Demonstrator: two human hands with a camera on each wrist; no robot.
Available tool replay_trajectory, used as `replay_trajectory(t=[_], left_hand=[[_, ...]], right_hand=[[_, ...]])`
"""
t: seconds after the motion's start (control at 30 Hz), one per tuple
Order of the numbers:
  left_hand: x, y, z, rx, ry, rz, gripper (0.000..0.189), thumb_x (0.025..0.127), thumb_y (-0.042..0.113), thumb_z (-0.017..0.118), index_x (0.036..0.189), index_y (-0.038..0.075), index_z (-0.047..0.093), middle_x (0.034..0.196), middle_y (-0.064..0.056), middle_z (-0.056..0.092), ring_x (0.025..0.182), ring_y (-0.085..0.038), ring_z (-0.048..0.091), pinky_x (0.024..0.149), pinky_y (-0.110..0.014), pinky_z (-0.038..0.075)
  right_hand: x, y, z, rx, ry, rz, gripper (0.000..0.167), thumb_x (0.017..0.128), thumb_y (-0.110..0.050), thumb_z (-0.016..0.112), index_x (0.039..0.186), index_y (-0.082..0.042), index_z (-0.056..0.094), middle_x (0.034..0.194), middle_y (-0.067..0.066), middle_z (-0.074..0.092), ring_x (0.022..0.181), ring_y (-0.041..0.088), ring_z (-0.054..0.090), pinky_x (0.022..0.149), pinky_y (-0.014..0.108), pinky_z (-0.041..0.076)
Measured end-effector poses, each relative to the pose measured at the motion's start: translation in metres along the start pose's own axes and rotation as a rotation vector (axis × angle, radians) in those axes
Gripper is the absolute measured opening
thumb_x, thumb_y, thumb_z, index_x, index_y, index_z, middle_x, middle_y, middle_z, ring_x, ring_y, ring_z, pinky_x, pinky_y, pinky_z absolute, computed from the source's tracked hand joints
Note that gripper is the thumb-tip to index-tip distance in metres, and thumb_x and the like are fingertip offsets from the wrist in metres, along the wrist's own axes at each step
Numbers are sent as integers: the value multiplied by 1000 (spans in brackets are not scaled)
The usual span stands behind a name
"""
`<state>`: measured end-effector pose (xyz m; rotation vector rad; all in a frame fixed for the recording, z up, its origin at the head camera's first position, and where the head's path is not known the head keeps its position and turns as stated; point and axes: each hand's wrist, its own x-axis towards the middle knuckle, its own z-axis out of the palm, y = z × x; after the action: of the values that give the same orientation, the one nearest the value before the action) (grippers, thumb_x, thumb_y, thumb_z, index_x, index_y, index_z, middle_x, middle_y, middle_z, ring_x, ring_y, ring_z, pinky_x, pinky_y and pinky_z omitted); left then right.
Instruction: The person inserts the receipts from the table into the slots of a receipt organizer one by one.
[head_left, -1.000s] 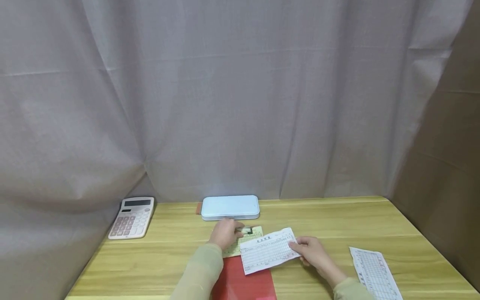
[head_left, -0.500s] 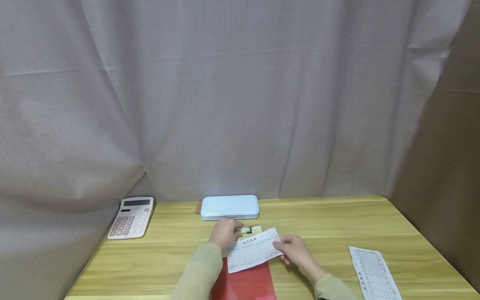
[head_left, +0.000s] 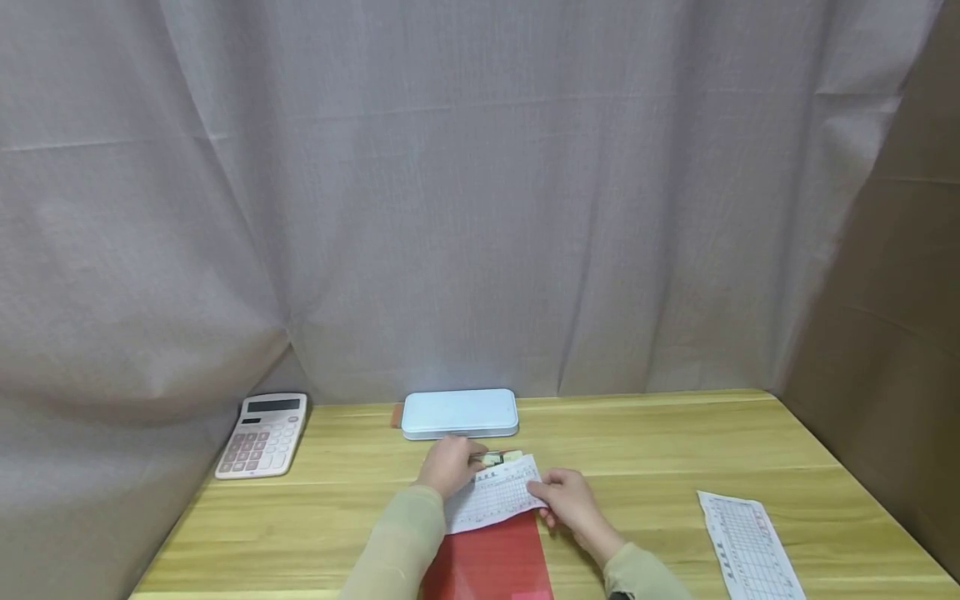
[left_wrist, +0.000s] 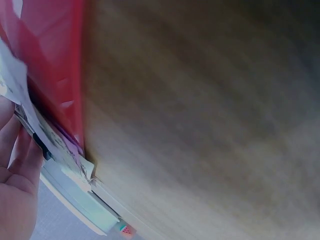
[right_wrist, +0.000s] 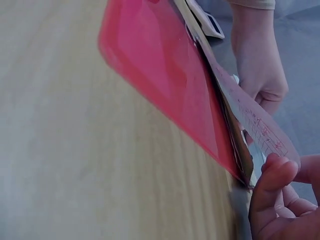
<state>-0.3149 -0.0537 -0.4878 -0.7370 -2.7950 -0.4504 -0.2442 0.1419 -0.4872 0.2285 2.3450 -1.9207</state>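
A red folder or clipboard (head_left: 491, 558) lies on the table, with a metal clip (head_left: 491, 457) at its far end and yellowish printed slips (head_left: 513, 456) under it. My left hand (head_left: 448, 467) grips the clip; in the left wrist view its fingers (left_wrist: 22, 150) partly hide it. My right hand (head_left: 566, 500) pinches the right edge of a white printed form (head_left: 495, 496) between thumb and fingers. The form lies over the slips and the folder's top part, its far edge close to the clip. Whether it is under the clip I cannot tell.
A pale blue case (head_left: 460, 414) stands right behind the folder, near the curtain (head_left: 480, 208). A calculator (head_left: 264, 436) lies at the far left. Another printed form (head_left: 752, 546) rests on the wooden table (head_left: 637, 433) at the right.
My right hand has moved left with the white form, which now covers most of the yellowish slips. My left hand has stayed at the clip.
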Motion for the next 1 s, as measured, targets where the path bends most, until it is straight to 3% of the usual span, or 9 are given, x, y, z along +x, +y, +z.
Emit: replay_trajectory(t=[0.33, 0.6, 0.83, 1.0], left_hand=[[0, 1, 1, 8, -2, -1, 21, 78, 22, 77, 99, 18, 76, 88, 4, 73, 81, -13, 67, 74, -28, 53], [0, 2, 1, -4, -24, -26, 23, 77, 23, 78, 100, 17, 76, 90, 3, 73, 83, -13, 67, 75, -28, 54], [-1, 3, -2, -10, -24, -29, 24, 78, 23, 77, 101, 16, 75, 91, 3, 73, 84, -13, 67, 75, -28, 54], [-1, 3, -2, -13, -36, -46, 25, 79, 24, 77, 102, 16, 75, 93, 3, 73, 86, -14, 67, 77, -29, 54]], right_hand=[[4, 2, 11, -20, -26, 22, 13, 83, -5, 63, 85, 7, 62, 51, 1, 53, 40, 5, 47, 37, 17, 41], [6, 1, 10, -65, -85, 24, 11, 86, -5, 60, 79, 4, 57, 52, 4, 55, 39, 6, 51, 38, 19, 46], [8, -4, 11, -148, -121, 17, 22, 83, -12, 68, 71, -2, 53, 56, 6, 57, 39, 7, 54, 41, 22, 50], [9, -5, 13, -201, -139, 10, 30, 83, -8, 68, 65, -8, 45, 55, 8, 58, 40, 8, 56, 43, 24, 53]])
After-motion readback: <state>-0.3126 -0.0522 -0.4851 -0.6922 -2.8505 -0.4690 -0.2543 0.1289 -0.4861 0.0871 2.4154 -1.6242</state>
